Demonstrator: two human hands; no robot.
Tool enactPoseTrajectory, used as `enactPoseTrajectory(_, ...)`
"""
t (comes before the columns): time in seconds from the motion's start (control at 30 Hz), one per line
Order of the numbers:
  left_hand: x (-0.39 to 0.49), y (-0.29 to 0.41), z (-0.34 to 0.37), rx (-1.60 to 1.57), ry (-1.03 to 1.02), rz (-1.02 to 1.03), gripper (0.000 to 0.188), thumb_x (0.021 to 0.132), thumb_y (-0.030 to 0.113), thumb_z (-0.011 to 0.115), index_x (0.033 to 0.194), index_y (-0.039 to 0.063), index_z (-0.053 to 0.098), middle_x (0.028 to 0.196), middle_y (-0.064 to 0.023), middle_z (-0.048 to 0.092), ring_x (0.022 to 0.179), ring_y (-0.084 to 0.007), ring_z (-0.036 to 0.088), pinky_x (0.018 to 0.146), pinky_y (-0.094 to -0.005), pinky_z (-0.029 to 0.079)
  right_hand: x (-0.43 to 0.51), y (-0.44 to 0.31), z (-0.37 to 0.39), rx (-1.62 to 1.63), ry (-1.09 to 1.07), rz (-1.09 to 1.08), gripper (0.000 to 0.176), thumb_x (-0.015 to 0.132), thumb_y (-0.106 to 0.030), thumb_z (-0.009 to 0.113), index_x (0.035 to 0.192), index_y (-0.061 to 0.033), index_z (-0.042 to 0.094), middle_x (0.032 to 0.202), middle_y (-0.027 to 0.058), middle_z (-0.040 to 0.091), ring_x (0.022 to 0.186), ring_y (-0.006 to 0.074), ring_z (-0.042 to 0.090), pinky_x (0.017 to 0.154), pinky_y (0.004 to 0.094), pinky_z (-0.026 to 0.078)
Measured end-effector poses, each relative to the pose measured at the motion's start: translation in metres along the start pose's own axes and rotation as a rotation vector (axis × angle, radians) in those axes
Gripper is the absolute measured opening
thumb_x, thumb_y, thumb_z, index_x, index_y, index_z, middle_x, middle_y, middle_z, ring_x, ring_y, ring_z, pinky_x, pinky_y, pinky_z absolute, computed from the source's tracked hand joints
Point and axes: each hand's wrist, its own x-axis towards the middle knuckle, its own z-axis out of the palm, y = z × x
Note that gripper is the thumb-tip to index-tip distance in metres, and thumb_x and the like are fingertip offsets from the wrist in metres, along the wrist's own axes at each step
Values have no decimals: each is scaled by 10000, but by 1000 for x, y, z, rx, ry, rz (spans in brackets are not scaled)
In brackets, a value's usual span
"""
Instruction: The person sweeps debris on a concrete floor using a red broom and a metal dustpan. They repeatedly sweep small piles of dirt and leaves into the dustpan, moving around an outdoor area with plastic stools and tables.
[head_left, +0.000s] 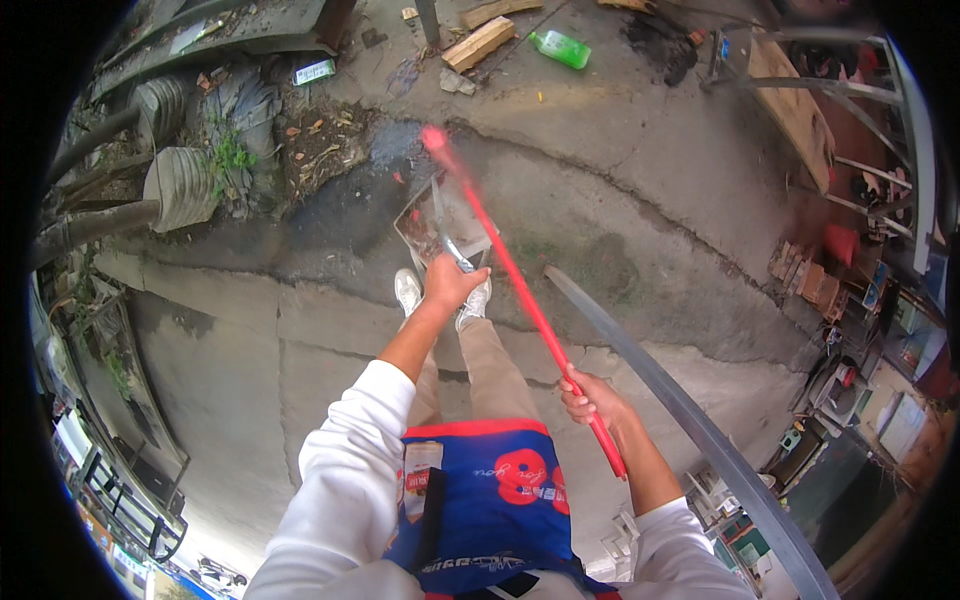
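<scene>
My left hand (448, 283) grips a curved silvery metal handle (451, 246) in front of my shoes. The handle reaches over a shallow, square-edged tray (472, 234), perhaps a dustpan, on the ground; whether the two are joined is hard to tell. A long red pole (517, 281) is in my right hand (594, 397), held near its lower end. It slants away to the upper left, past the tray's right side. Its far red tip (433, 139) is blurred, near a dark, damp patch of ground.
A grey metal post (660, 367) rises close to my right arm. Ahead lie a green plastic bottle (561, 49), a split wood log (478, 43) and a stone (457, 82). Corrugated pipes (180, 187) stand left; a metal frame (862, 90) and stacked bricks (808, 279) are right.
</scene>
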Motion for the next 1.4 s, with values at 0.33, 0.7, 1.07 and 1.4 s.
enactPoseTrajectory(0.33, 1, 7, -2, 36, -3, 4, 487, 652, 391, 869, 628, -32, 629, 623, -194, 647, 594, -342, 660, 616, -437, 513, 77, -46, -3, -48, 263, -71, 426, 1013, -545, 464, 839, -157, 435, 562, -91, 304, 392, 39, 260, 343, 230, 242)
enactPoseTrajectory(0.7, -5, 21, -10, -71, 48, 93, 430, 662, 340, 857, 638, -22, 626, 598, -169, 638, 567, -328, 641, 594, -433, 497, -41, -4, 15, -23, 228, -136, 471, 1017, -558, 438, 776, -153, 422, 532, -71, 315, 371, 51, 285, 322, 242, 260)
enactPoseTrajectory(1.07, 5, 35, -3, 24, -45, 29, 435, 674, 362, 854, 643, -15, 638, 587, -135, 632, 525, -251, 603, 574, -412, 491, 63, -210, -19, -625, 972, -463, 583, 1020, -486, 443, 756, 13, 587, 556, 116, 573, 417, 257, 564, 430, 412, 454)
enactPoseTrajectory(1.4, 65, 96, 31, -273, 187, 15, 435, 695, 369, 853, 635, -11, 650, 586, -110, 643, 532, -208, 596, 585, -399, 485, 79, -187, -46, -1012, 1094, -343, 636, 1005, -468, 448, 824, 105, 655, 644, 225, 651, 572, 351, 680, 603, 470, 547)
